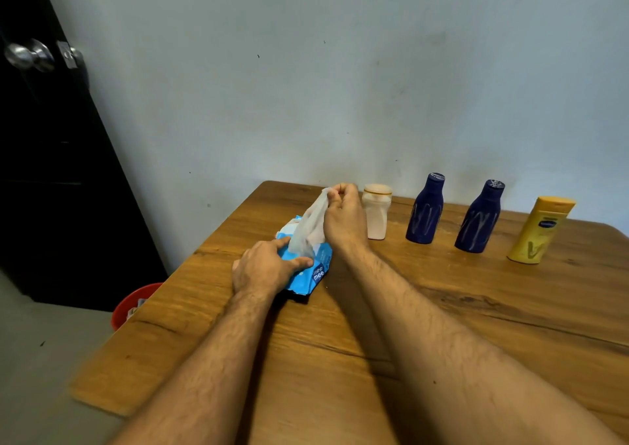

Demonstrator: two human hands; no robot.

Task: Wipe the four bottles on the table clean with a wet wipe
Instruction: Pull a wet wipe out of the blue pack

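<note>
A blue pack of wet wipes [315, 272] lies on the wooden table [442, 308], pressed down by my left hand [263, 267]. My right hand [343, 216] pinches a white wet wipe [311, 227] and holds it stretched up out of the pack's opening. Along the far edge stands a row of bottles: a pale cream bottle [376, 211] just behind my right hand, two dark blue bottles [425, 208] [479, 216], and a yellow bottle [541, 230] at the right.
The table stands against a pale wall. A red bucket [134, 303] sits on the floor by the table's left edge. A dark door with a metal knob [30, 56] is at the far left.
</note>
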